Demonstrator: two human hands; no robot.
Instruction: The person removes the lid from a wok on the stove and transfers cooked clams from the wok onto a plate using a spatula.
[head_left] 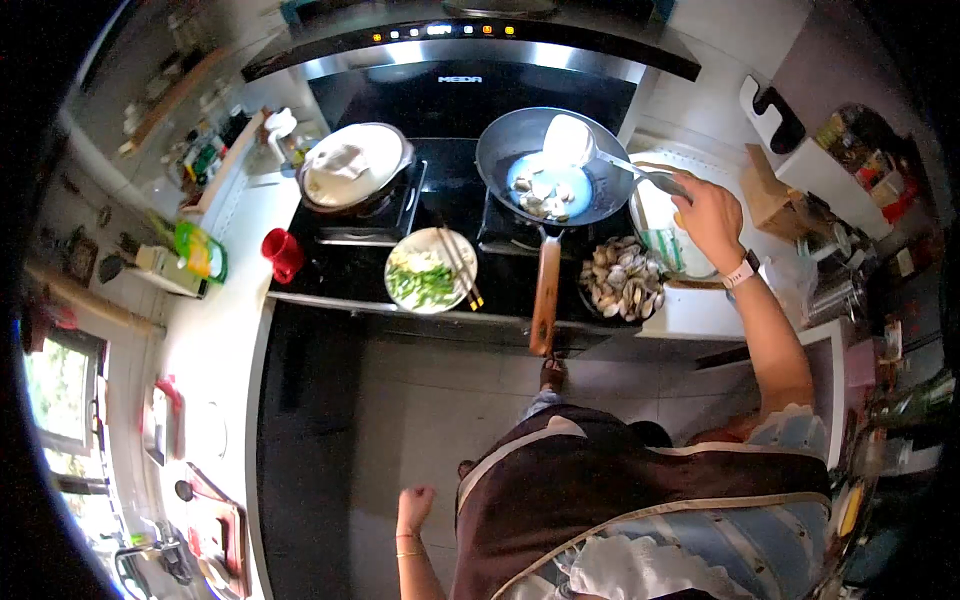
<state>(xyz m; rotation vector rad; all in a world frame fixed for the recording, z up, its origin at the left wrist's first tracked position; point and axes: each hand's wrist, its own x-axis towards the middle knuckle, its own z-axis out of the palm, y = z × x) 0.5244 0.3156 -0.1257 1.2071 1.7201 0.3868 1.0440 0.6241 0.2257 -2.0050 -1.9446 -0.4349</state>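
My right hand is wrapped round the handle of a ladle, whose bowl is over the wok. In the wok, clams sit in cloudy liquid. The wok's wooden handle points toward me, untouched. My left hand hangs low beside my apron, fingers curled in, away from the stove; whether it holds anything is too small to tell. Right of the wok handle lies a heap of clams. A plate of chopped greens has chopsticks across its right side.
A lidded pot stands on the left burner. The red mug is at the stove's left edge. Above is the range hood. A cutting board lies at lower left, and a cardboard box stands at right.
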